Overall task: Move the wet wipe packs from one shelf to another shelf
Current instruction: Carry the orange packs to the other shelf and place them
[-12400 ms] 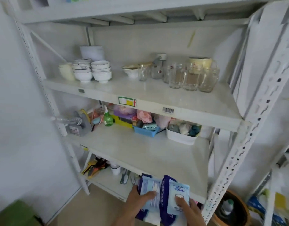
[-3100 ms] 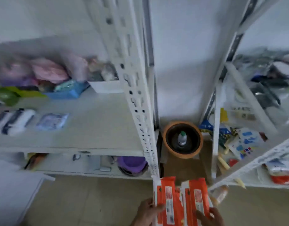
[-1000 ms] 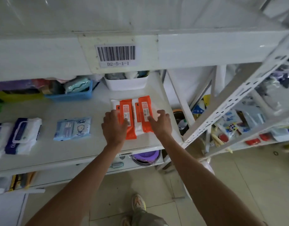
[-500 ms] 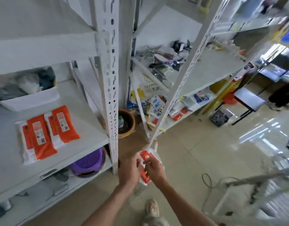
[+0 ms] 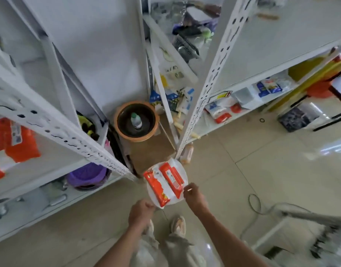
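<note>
Two orange-and-white wet wipe packs (image 5: 163,183) lie side by side inside what looks like a thin white plastic bag (image 5: 180,168), held low over the floor. My left hand (image 5: 140,211) pinches the bag's near left edge. My right hand (image 5: 192,195) pinches its right edge. Two more orange packs (image 5: 15,140) lie on the middle board of the left shelf (image 5: 56,168). Other wipe packs (image 5: 221,114) sit on the bottom board of the right shelf (image 5: 258,76).
A brown pot (image 5: 136,137) with a small bottle inside stands on the floor between the two racks. A purple basin (image 5: 86,174) sits under the left shelf. Slanted perforated uprights (image 5: 210,79) flank the gap. A cable (image 5: 254,203) loops on the tiles at right.
My hands have spread apart, so the bag now hangs open between them with two packs showing. The view has tilted down towards the floor and my shoes.
</note>
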Action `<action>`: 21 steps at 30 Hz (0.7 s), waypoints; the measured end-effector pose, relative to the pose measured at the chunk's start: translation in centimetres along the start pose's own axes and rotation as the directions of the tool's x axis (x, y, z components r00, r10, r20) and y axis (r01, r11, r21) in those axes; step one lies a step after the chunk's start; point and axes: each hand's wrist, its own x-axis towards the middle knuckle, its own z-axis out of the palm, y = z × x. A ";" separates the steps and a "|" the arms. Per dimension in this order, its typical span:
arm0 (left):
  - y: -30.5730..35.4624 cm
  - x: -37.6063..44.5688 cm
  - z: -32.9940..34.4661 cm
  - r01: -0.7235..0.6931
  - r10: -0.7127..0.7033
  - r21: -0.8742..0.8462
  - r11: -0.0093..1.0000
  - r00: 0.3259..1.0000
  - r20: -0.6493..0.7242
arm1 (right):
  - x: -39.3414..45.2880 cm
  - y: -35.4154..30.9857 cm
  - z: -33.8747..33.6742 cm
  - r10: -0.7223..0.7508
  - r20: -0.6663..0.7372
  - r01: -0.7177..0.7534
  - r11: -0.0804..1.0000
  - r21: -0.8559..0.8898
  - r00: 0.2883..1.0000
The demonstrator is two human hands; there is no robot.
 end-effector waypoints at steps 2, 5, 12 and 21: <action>0.0 3.0 1.6 0.050 -0.051 -0.037 0.998 0.999 -0.010 | 3.5 -0.3 0.5 -0.008 0.016 0.009 1.000 -0.022 1.000; -0.4 8.3 4.2 0.076 -0.076 -0.027 0.997 0.997 0.003 | 8.7 -0.3 1.8 -0.024 -0.011 0.024 1.000 -0.011 1.000; -2.3 19.1 10.0 0.193 -0.177 -0.336 0.922 0.981 0.078 | 19.6 3.5 7.6 0.027 -0.006 -0.028 0.994 -0.105 1.000; -4.2 26.1 15.0 0.271 -0.276 -0.627 0.730 0.957 0.092 | 26.4 6.0 10.7 0.081 0.055 -0.077 0.994 -0.073 0.995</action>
